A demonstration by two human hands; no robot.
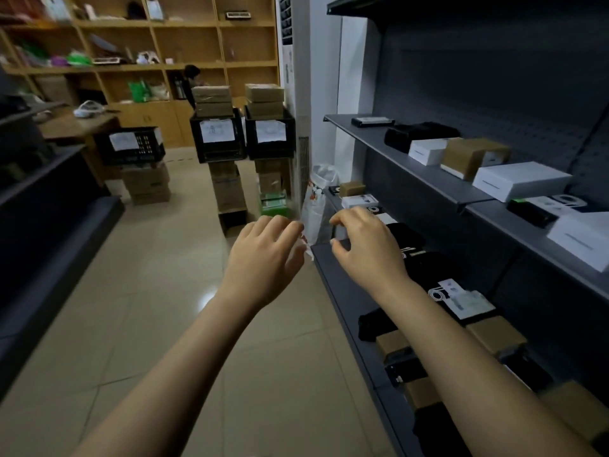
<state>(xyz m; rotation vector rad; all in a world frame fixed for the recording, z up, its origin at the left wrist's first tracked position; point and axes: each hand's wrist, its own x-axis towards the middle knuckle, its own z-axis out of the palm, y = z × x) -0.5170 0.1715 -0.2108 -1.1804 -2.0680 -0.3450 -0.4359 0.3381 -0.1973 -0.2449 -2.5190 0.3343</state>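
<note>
1. Right hand hovers over the left end of the lower shelf, with thumb and forefinger pinching a small white box.
2. Left hand hangs just left of that shelf, fingers relaxed, gripping nothing.
3. Plastic bag sits beside the shelf's left end.

Left hand, right hand at grey shelf

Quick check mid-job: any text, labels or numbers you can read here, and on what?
No text can be read.
Blurred: paper sheets on the black crates.
Too small: grey print line on the white boxes on the grey shelf.
No print shows on the small white box the right hand pinches.
</note>
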